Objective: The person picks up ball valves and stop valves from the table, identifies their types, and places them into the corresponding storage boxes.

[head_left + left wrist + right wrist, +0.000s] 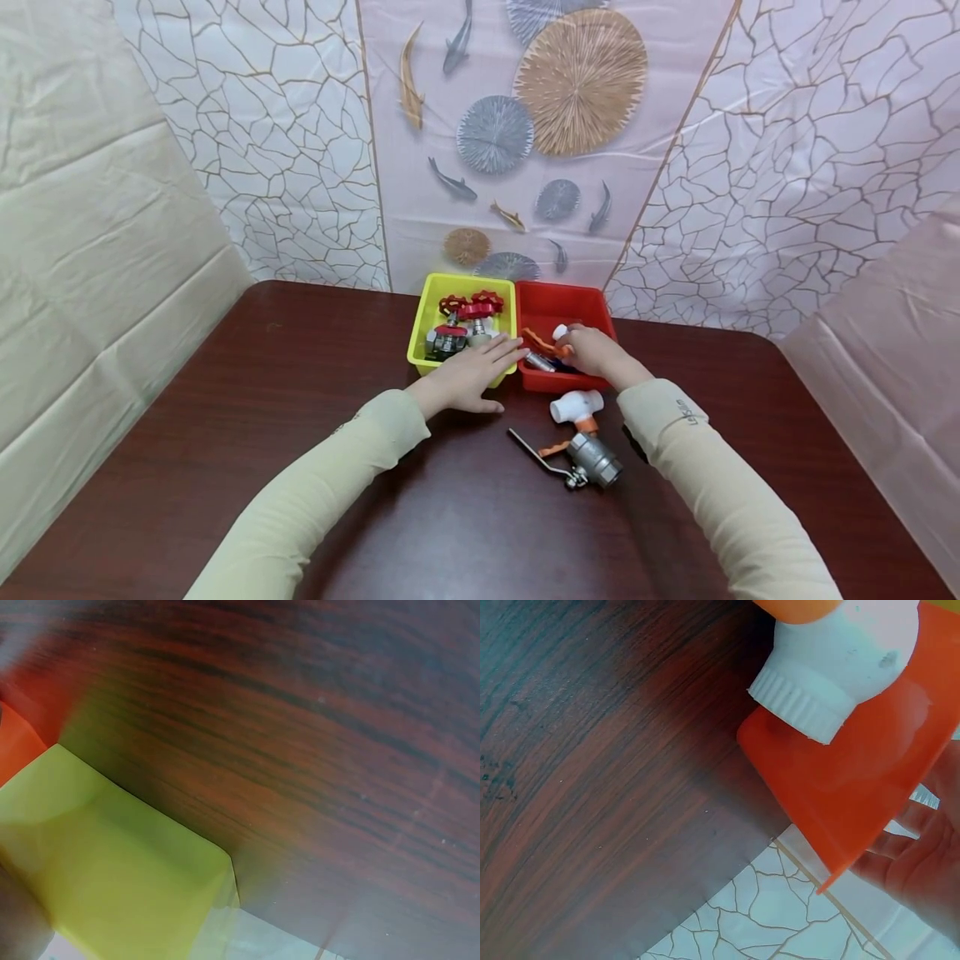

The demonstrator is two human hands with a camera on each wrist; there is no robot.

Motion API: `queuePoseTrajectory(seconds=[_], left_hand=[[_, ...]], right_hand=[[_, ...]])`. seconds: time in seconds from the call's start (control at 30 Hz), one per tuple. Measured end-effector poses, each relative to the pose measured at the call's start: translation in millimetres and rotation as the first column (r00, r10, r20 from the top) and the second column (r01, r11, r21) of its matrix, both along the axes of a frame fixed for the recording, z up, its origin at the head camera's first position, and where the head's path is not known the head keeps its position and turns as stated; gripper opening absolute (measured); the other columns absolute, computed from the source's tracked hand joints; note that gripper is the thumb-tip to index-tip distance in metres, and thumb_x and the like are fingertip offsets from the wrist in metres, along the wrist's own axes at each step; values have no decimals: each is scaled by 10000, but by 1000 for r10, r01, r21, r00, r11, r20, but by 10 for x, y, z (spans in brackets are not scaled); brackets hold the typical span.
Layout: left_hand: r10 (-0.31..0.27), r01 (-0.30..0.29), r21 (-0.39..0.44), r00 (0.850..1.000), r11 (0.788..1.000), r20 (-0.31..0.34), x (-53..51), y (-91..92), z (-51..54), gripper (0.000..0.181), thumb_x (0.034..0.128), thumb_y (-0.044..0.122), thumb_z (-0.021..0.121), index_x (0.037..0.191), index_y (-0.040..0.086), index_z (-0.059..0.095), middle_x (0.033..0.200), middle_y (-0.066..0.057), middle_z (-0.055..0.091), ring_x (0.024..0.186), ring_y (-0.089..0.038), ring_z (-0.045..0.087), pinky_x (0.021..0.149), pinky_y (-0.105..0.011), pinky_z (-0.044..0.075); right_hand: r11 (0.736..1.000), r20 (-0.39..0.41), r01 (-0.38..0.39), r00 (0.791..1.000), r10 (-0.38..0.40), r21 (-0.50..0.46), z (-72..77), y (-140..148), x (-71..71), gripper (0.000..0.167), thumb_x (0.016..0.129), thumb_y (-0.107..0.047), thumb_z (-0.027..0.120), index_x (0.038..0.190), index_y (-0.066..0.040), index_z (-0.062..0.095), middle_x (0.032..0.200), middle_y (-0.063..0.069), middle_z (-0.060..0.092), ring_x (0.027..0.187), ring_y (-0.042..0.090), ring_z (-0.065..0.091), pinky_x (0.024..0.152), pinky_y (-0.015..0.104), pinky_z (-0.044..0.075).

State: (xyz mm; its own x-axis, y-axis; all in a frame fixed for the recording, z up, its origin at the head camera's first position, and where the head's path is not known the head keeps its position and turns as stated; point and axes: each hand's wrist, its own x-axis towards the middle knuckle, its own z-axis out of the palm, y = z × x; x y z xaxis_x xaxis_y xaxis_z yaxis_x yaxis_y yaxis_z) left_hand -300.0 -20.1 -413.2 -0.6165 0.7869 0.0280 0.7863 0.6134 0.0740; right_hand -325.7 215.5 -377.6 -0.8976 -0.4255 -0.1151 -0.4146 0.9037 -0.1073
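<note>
My left hand (476, 375) lies over the front right corner of the yellow bin (415, 333), its fingers straight and reaching towards the red bin. Inside the red bin (551, 382), my right hand (596, 352) holds a white plastic ball valve (560, 332) with an orange handle; the fingers partly hide it. In the right wrist view, fingers (911, 859) curl by a ribbed white end (925, 797) behind the bin's wall. A metal fitting (539, 362) lies in the red bin beside the hand.
Red-handwheel valves (476, 308) and other metal valves (450, 340) fill the yellow bin. In front of the red bin lie another white ball valve (576, 406) and a large metal ball valve (595, 459) with a long lever. A patterned cloth (300, 167) hangs behind the table.
</note>
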Motion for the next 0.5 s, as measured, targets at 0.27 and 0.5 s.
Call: queuePoseTrajectory(seconds=[0.27, 0.5], left_hand=[[9, -9, -1, 1000, 1000, 9, 1, 6, 1, 936, 826, 437, 688, 1524, 147, 135, 1589, -67, 133, 1469, -285, 94, 1175, -413, 192], [6, -6, 5, 1000, 1000, 8, 12, 3, 3, 934, 829, 433, 685, 1524, 140, 133, 1588, -73, 135, 1467, -296, 100, 1176, -417, 187]], right_hand=[[999, -16, 14, 1000, -15, -42, 48, 47, 62, 286, 886, -85, 627, 1151, 18, 650, 1201, 227, 602, 1119, 363, 554, 987, 488, 441], [996, -108, 12, 994, -21, -83, 119, 166, 100, 275, 865, -38, 632, 1130, 34, 648, 1143, 215, 640, 1093, 365, 580, 938, 496, 467]])
